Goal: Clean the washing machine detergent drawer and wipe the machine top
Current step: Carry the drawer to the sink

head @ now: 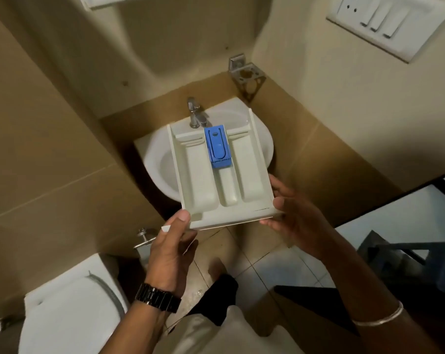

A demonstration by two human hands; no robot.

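Cream detergent drawer (217, 175) with blue insert (218, 148): my left hand (169, 254) and right hand (296, 213) grip its near corners, apparently above the washbasin (156, 159).

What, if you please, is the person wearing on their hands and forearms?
Both forearms are bare, with no sleeves in view. The left wrist carries a black link-band watch; the right forearm has a thin silver bangle. The left hand and right hand are gloveless.

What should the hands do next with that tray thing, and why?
Probably lower the detergent drawer under the tap. Both the left hand and right hand hold its near corners above the sink, and no water is visibly running.
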